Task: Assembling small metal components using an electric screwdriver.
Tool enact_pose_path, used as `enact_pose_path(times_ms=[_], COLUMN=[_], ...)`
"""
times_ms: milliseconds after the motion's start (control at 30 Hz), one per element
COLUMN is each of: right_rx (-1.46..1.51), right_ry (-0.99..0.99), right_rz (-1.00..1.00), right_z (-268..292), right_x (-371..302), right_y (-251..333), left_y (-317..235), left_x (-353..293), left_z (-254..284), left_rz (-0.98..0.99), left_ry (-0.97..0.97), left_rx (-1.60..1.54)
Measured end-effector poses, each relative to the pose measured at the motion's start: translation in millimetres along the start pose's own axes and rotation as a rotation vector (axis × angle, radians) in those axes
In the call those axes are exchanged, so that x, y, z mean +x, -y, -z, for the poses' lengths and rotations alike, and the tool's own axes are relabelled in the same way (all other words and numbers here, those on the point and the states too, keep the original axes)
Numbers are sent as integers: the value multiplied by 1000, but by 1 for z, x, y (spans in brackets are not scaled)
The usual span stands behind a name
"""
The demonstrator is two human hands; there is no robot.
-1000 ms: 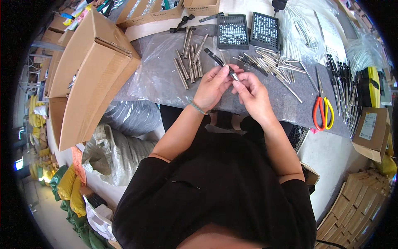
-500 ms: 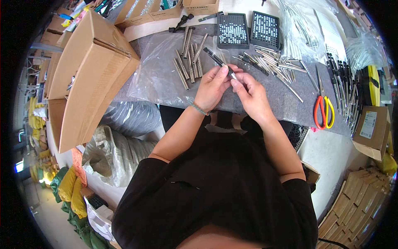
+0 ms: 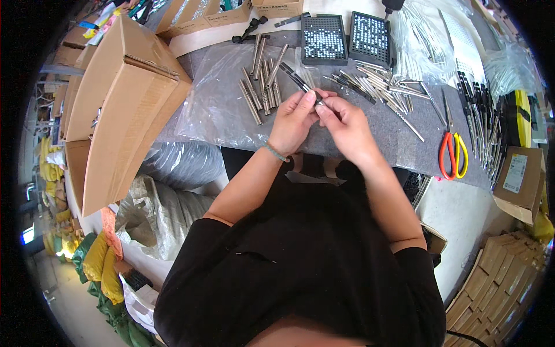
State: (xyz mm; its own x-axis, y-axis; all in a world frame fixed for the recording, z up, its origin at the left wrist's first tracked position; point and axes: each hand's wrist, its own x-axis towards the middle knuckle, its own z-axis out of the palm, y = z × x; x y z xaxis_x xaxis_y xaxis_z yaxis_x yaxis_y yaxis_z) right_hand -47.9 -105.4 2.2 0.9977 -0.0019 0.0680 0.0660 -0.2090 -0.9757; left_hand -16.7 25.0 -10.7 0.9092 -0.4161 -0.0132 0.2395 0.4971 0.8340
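Over the near edge of the workbench, my hands meet around a slim black-and-silver rod (image 3: pixel 295 76). My left hand (image 3: pixel 295 120) pinches it between thumb and fingers, and its far end points up and left. My right hand (image 3: pixel 346 126) is closed at the rod's near end, thumb against it; the fingers hide what lies between them. Several silver metal tubes (image 3: pixel 250 98) lie on a clear plastic sheet (image 3: pixel 211 110) left of my hands. To the right is a loose pile of silver and black rods (image 3: pixel 384 89).
Two black perforated trays (image 3: pixel 325 61) hold small silvery pieces at the back. Red-and-yellow handled scissors (image 3: pixel 448 153) lie at right, beside a row of black-and-silver rods (image 3: pixel 477 115). A large cardboard box (image 3: pixel 136 121) stands left. A dark tool tip (image 3: pixel 393 6) shows at the top edge.
My right hand has shifted slightly left, closer to my left hand, and covers the rod's near end more. The dark tool at the top edge has come further into view.
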Motion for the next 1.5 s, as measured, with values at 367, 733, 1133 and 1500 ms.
enact_pose_path(times_ms=[367, 733, 1133, 1500], right_rx=[-695, -877, -769, -615], right_ry=[-291, -347, -210, -148], right_rz=[350, 480, 284, 286], right_z=[-11, -9, -4, 6], right_x=[-7, -4, -12, -13], right_y=[20, 16, 17, 20], left_y=[4, 5, 6, 7], left_x=[-2, 1, -1, -3], left_z=[4, 0, 3, 3], left_rz=[-96, -135, -159, -168], left_ry=[-2, -60, -62, 1], left_rx=[-53, -97, -38, 1])
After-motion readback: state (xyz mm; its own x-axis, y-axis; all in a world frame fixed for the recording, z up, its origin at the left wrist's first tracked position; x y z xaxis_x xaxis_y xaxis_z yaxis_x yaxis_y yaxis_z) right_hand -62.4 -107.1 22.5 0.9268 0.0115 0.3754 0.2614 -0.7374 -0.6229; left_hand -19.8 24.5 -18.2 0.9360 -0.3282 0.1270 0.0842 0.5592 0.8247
